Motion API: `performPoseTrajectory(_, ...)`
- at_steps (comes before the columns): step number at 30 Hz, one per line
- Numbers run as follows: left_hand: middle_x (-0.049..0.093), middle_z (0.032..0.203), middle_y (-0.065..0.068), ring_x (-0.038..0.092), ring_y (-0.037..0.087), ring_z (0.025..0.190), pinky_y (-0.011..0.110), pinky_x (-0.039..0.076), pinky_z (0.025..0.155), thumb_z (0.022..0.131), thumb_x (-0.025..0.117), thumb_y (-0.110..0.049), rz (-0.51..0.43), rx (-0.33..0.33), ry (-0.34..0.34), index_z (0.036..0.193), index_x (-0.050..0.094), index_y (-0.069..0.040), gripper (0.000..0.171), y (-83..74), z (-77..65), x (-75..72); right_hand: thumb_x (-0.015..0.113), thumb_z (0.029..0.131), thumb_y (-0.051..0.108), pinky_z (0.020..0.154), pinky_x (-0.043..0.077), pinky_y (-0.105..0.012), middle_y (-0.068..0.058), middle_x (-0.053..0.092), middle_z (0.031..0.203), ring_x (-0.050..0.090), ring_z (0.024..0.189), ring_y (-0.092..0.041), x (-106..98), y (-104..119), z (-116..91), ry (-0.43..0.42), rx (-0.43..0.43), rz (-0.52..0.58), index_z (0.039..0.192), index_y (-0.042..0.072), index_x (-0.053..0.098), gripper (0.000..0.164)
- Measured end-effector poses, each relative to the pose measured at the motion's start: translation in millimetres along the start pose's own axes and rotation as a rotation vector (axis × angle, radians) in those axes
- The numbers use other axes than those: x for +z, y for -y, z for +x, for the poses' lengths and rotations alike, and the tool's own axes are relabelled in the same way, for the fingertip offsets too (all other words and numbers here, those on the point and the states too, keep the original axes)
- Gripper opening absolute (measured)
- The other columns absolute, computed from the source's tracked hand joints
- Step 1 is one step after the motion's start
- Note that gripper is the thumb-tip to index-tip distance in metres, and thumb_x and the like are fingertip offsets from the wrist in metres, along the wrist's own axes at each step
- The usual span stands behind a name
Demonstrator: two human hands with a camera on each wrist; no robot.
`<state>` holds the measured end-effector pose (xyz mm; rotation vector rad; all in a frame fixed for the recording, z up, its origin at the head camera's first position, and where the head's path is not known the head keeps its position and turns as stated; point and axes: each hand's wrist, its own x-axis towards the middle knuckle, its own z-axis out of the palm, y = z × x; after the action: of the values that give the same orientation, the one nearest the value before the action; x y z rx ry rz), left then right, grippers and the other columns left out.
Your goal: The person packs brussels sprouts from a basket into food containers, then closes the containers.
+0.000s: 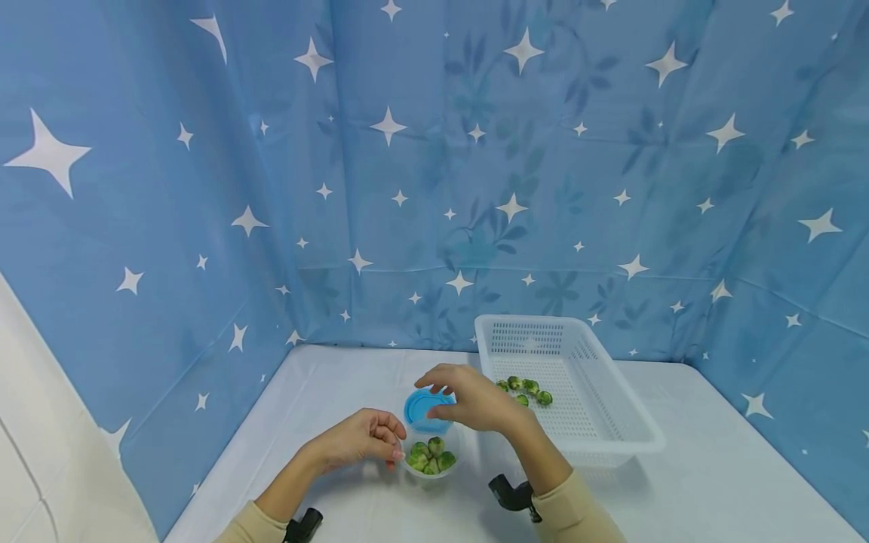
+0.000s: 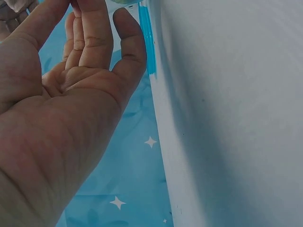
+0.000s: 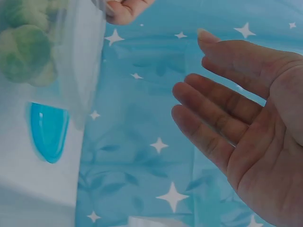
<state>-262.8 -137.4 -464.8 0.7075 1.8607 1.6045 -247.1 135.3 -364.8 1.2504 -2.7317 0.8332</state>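
A small clear plastic container (image 1: 443,474) stands on the table with several green Brussels sprouts (image 1: 428,458) in it. My left hand (image 1: 357,440) holds its left rim between thumb and fingers. The left wrist view shows that hand (image 2: 71,94) from the palm side, its thumb and index fingertips cut off at the top edge. Just behind the container lies a blue lid (image 1: 417,408). Over this lid hovers my right hand (image 1: 471,400), fingers spread and gently bent, nothing between them. In the right wrist view the right hand (image 3: 236,113) is apart from the container (image 3: 78,56).
A white perforated basket (image 1: 621,400) stands to the right, with several more Brussels sprouts (image 1: 530,387) at its left side. My right forearm passes in front of its near left corner. Behind the white table (image 1: 326,377) hangs a blue curtain (image 1: 421,226) with white stars.
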Motion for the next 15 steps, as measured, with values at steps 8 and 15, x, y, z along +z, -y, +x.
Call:
performPoseTrajectory(8,0.075,0.087,0.000,0.072,0.015,0.077,0.033,0.060,0.081,0.095,0.073,-0.008,0.000,-0.007,-0.005,0.125,0.056,0.015,0.041,0.2,0.4,-0.2,0.075,0.098,0.026,0.095,0.058,-0.037,0.000,0.064,0.139,0.066,0.119,-0.019,-27,9,-1,-0.049,0.003,-0.044,0.140,0.015,0.063,0.045)
performPoseTrajectory(15,0.075,0.087,0.000,0.072,0.015,0.077,0.033,0.059,0.080,0.095,0.073,-0.007,0.005,-0.011,-0.012,0.124,0.057,0.014,0.039,1.0,1.6,-0.2,0.075,0.098,0.026,0.094,0.059,-0.038,0.000,0.066,0.137,0.066,0.117,-0.020,-49,6,-1,-0.104,-0.009,-0.119,0.141,0.015,0.064,0.046)
